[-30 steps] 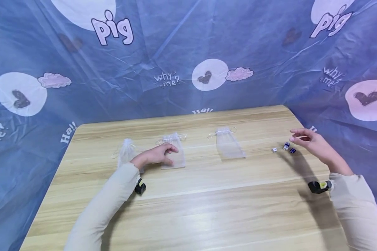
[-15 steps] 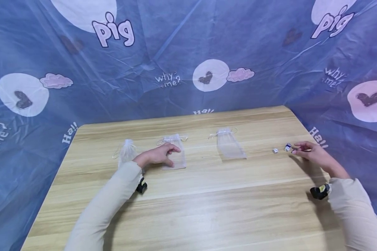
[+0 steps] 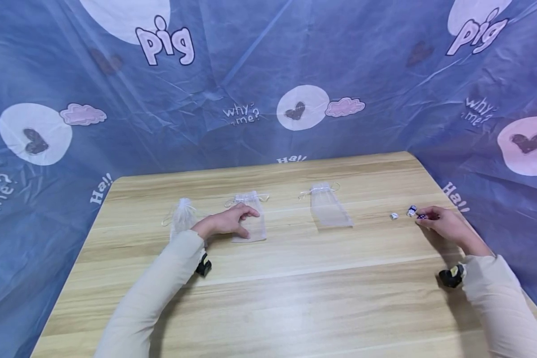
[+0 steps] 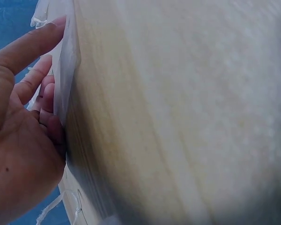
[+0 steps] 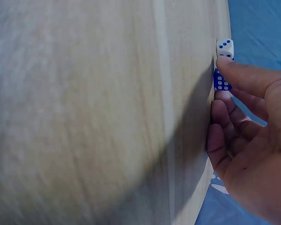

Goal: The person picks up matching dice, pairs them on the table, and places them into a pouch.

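Observation:
My right hand (image 3: 445, 224) pinches a blue die (image 5: 222, 81) with white dots between thumb and fingers, low at the table. Just beyond my thumb sits a white die (image 5: 225, 48) with blue dots, where white and blue faces show close together in the head view. A separate white die (image 3: 394, 216) lies a little to the left. My left hand (image 3: 225, 222) rests over the middle white mesh drawstring pouch (image 3: 256, 229), thumb and fingers spread apart, fingertips on the fabric. Part of that pouch is hidden under the hand.
Another mesh pouch (image 3: 329, 209) lies flat to the right of the middle one. A gathered pouch (image 3: 182, 215) is at the left, partly behind my left forearm. The wooden table (image 3: 268, 293) meets a blue printed cloth (image 3: 250, 64) at its back and right edges.
My right hand has come down and left onto the blue die and now pinches it. My left hand stays on the middle pouch.

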The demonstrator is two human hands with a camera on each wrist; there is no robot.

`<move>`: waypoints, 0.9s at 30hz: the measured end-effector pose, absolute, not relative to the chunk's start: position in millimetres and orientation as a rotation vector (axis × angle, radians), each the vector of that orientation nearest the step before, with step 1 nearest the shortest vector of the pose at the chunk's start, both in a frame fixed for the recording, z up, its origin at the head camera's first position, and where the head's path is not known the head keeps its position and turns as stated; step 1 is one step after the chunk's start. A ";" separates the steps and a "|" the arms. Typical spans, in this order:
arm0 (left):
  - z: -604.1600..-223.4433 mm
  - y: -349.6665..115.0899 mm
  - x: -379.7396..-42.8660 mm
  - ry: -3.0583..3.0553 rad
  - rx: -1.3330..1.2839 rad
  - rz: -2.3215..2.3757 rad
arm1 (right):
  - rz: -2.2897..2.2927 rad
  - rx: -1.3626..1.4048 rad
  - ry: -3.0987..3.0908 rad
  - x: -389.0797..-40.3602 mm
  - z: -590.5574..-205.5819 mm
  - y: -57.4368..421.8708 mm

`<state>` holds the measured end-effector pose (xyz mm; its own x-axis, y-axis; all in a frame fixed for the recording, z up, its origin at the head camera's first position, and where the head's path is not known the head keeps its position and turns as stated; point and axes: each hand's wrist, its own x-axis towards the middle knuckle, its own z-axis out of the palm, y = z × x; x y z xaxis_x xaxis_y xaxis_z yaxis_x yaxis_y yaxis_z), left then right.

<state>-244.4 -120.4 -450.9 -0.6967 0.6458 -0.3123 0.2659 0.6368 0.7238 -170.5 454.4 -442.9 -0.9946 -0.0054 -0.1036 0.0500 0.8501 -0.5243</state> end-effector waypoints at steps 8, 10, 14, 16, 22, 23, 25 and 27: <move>-452.6 -119.3 -246.6 2.290 0.701 0.891 | -0.773 -0.030 2.988 -161.2 -435.3 452.5; -452.1 -119.6 -246.2 2.290 0.688 0.888 | -0.780 -0.075 3.002 -157.0 -430.1 447.4; -449.1 -120.7 -245.0 2.285 0.666 0.888 | -0.858 -0.198 3.008 -148.0 -417.4 427.8; -447.7 -121.4 -244.7 2.281 0.662 0.891 | -0.915 -0.260 2.980 -144.9 -410.4 414.4; -446.5 -122.2 -246.4 2.268 0.648 0.899 | -1.050 -0.387 2.833 -143.8 -395.9 368.0; -446.5 -121.9 -246.9 2.267 0.647 0.896 | -1.063 -0.411 2.811 -144.0 -395.2 360.5; -446.5 -120.9 -248.1 2.261 0.645 0.891 | -1.077 -0.446 2.760 -144.2 -394.3 345.7; -446.6 -119.7 -249.4 2.257 0.649 0.884 | -1.098 -0.475 2.719 -144.3 -395.6 330.5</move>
<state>-249.4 -119.7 -446.6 -0.6859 0.6285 -0.3668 0.2120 0.6548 0.7254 -144.3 330.5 -395.6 -0.9346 -0.3537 -0.0384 -0.2278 0.6779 -0.6989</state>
